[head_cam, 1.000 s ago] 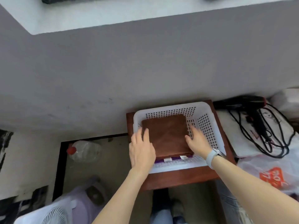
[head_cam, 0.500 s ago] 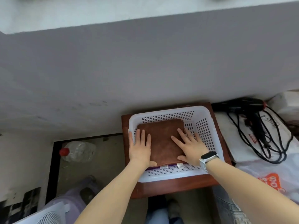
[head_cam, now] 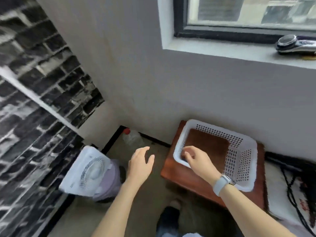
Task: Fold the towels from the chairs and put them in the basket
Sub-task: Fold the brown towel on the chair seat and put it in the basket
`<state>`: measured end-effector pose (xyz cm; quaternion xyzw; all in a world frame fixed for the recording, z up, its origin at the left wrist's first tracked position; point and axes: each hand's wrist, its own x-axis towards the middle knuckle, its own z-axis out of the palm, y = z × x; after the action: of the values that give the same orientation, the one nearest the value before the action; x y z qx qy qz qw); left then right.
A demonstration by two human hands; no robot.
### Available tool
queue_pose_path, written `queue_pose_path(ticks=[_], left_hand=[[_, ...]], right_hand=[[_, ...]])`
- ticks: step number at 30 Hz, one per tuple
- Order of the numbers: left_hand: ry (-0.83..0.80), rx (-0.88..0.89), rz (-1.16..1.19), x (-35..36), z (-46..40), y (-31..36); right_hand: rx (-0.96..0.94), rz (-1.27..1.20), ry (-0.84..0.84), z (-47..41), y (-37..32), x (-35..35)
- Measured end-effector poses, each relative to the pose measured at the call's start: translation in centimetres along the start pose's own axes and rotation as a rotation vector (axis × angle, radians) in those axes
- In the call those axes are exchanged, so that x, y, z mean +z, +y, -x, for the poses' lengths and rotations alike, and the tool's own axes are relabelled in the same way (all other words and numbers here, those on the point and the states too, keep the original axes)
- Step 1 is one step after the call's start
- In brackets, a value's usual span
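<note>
Towel (head_cam: 206, 145) lies in basket (head_cam: 246, 183); right hand (head_cam: 198, 159) seemingly touches it, left hand (head_cam: 141, 165) relaxed, empty.

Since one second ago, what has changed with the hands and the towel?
The left hand has left the brown towel and now hangs open over the floor. The right hand has slid to the white basket's near left rim. Towel stays folded inside.

Head cam, close, looks down at hands (head_cam: 171, 165).

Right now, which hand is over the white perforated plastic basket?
The right hand, the one with the white wristband, reaches over the basket's near rim above the folded brown towel. The left hand hovers above the floor.
</note>
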<state>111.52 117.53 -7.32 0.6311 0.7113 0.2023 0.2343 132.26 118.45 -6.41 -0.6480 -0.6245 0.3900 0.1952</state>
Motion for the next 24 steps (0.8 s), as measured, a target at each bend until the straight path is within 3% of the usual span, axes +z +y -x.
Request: queue_pose_path(ticks=[4,11,15,24], left_hand=[[0.229,-0.238,0.064,-6.2,11.2,-5.5],[0.614,-0.701,0.151,-12.3,32.7,-15.7],[0.728,-0.861,0.149,-14.3,44.3,-20.9],[0.910,-1.135,0.168,-19.4,72.7,-32.8]], right_hand=[[-0.211,0.048,-0.156,5.4,-6.5,5.4],[-0.504,0.251,-0.605,16.1,-14.7,18.6],[-0.643,0.386,-0.766,23.5,-18.5,26.8],[-0.860,0.431,-1.050,48.2,-25.2,48.1]])
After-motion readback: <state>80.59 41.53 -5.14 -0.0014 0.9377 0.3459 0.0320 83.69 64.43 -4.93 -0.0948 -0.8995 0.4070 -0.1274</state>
